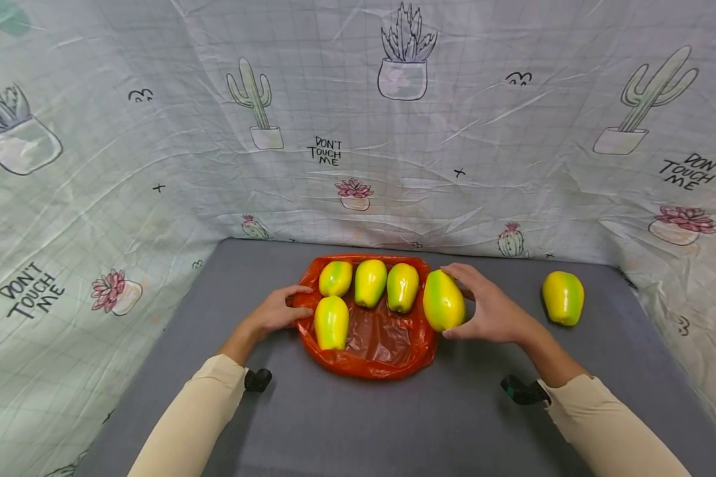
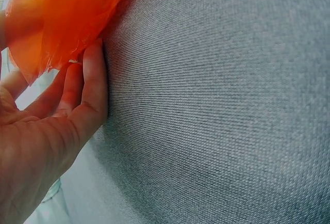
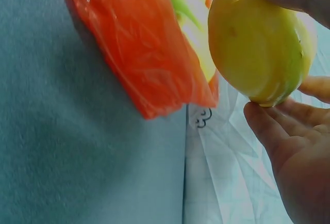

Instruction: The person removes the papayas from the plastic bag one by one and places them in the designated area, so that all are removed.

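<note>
A red plastic bag (image 1: 358,371) lies spread open on the table, its rim rolled into a low wall. Inside it several yellow-green papayas (image 1: 332,322) line the back and left side. My left hand (image 1: 276,309) holds the bag's left rim; in the left wrist view, the fingers (image 2: 94,74) reach under the orange-red plastic (image 2: 67,22). Over the bag's right rim, my right hand (image 1: 488,310) grips another papaya (image 1: 443,301) between thumb and fingers. The right wrist view shows this papaya (image 3: 258,43) beside the bag's outer wall (image 3: 134,38).
One more papaya (image 1: 563,298) lies by itself on the grey table (image 1: 346,424), to the right of my right hand. A pale cloth (image 1: 358,119) printed with cacti hangs behind and along both sides of the table.
</note>
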Demonstrator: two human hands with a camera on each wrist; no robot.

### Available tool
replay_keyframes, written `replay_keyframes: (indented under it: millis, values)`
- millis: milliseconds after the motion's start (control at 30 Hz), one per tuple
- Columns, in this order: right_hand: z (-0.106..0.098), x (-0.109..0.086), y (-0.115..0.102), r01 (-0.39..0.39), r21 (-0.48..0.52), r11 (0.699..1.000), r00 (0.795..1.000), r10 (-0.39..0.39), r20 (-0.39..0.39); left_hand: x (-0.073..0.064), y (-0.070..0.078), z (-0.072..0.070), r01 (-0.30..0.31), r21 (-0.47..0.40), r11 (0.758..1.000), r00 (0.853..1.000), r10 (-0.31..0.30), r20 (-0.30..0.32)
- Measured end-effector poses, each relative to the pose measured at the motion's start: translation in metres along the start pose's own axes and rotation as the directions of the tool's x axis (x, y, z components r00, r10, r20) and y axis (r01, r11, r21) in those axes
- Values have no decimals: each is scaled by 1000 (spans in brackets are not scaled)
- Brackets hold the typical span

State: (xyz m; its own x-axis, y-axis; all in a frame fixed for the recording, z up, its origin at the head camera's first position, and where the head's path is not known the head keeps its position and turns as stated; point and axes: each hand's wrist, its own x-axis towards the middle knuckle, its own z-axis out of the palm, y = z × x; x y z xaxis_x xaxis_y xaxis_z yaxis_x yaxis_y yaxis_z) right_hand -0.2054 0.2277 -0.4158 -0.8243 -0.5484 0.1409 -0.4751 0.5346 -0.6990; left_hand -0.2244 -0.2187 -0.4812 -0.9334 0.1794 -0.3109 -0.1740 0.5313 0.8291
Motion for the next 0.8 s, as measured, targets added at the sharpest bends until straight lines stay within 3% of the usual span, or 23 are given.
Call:
replay_keyframes:
  millis: [600,800]
  values:
    - [-24,-11,21,-73,-70,995,997,72,-21,0,2,1,18,-10,1000,1000,-18,-5]
    - [-29,-13,26,-88,-98,991,996,85,-29,-1,2,-1,5,22,1000,1000,-5,-12]
